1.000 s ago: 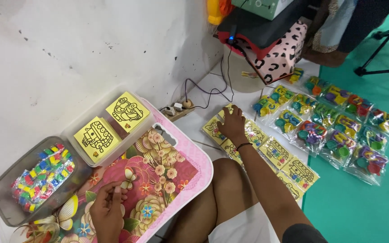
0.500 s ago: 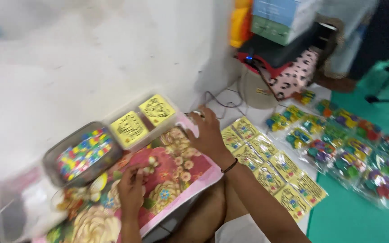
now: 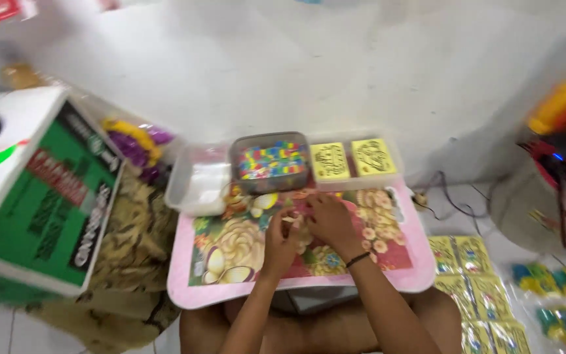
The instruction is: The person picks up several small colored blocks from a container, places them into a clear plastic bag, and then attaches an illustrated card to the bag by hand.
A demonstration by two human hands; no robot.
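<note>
hands: left hand [image 3: 282, 239] and right hand [image 3: 327, 219] meet mid-desk [image 3: 191, 298], fingers curled together, maybe pinching something tiny, can't tell
bead tray [image 3: 271, 160]: straight ahead, just past both hands, right hand slightly nearer

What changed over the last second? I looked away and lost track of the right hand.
The right hand left the yellow packets on the floor and came onto the pink tray table, meeting the left hand near its middle. Whether they hold anything is unclear. The view swung left, bringing in a green and white box. The bin of coloured pieces and the yellow cards stayed put.
</note>
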